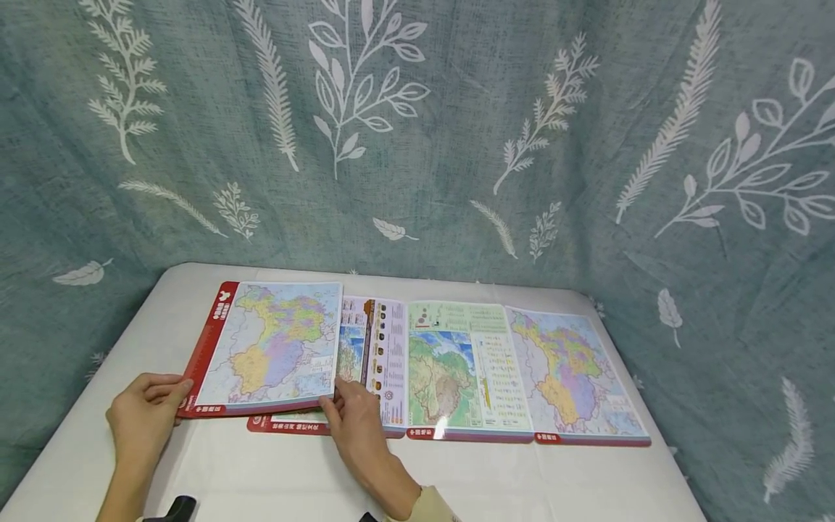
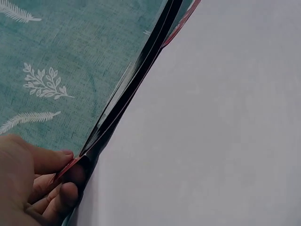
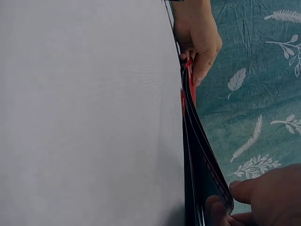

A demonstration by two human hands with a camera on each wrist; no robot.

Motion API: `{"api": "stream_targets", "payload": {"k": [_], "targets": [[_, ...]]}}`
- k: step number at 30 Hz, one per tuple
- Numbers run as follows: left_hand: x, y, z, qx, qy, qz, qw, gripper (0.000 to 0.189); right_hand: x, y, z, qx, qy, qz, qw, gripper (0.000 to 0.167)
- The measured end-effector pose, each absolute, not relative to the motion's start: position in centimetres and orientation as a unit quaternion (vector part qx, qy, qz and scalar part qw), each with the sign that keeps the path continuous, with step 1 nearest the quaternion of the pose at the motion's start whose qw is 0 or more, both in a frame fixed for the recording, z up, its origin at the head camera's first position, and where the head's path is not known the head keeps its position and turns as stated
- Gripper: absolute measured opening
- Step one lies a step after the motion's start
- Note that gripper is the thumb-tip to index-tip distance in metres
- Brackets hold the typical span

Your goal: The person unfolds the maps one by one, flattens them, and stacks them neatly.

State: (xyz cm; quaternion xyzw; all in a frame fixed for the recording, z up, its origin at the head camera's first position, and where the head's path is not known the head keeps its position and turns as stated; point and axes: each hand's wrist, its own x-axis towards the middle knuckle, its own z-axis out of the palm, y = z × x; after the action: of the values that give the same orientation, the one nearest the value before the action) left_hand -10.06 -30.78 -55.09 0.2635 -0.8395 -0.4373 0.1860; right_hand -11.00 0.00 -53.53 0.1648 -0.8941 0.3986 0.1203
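Observation:
A laminated map (image 1: 274, 348) with a red left border lies at the left of the white table, overlapping other printed map sheets. My left hand (image 1: 145, 413) pinches its lower left corner, thumb on top and fingers beneath. At the lower right corner, my right hand (image 1: 362, 424) pinches the same map. In the right wrist view, the right thumb and fingers (image 3: 268, 195) are at the edge of thin layers that bow apart. The left wrist view shows the left hand (image 2: 23, 181) holding the red-edged corner, with the layers seen edge-on.
Rightward from under the held map run a lilac chart (image 1: 391, 341), a green relief map (image 1: 443, 377) and a coloured map (image 1: 567, 370), in a row. The white tabletop (image 1: 496, 486) stretches in front. A leaf-patterned green cloth (image 1: 457, 145) hangs behind.

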Motion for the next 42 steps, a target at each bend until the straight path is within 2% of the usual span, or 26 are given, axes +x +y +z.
{"api": "stream_targets", "payload": {"k": [8,22,38,42], "targets": [[-9.8,-30.3,-55.2,0.266,-0.84,-0.438,0.176,0.032,-10.6,0.5,-53.7,0.181,-0.9,0.367,0.149,0.037],[-10.1,-28.9,-55.4,0.219,-0.86,-0.419,0.193,0.024,-10.1,2.5,-53.9,0.191,-0.897,0.36,0.173,0.039],[-9.7,-27.6,-55.2,0.201,-0.867,-0.419,0.181,0.021,-9.5,5.3,-54.0,0.211,-0.89,0.371,0.162,0.039],[-10.0,-26.7,-55.1,0.184,-0.866,-0.423,0.194,0.02,-9.4,6.3,-54.0,0.218,-0.891,0.364,0.161,0.038]]}}
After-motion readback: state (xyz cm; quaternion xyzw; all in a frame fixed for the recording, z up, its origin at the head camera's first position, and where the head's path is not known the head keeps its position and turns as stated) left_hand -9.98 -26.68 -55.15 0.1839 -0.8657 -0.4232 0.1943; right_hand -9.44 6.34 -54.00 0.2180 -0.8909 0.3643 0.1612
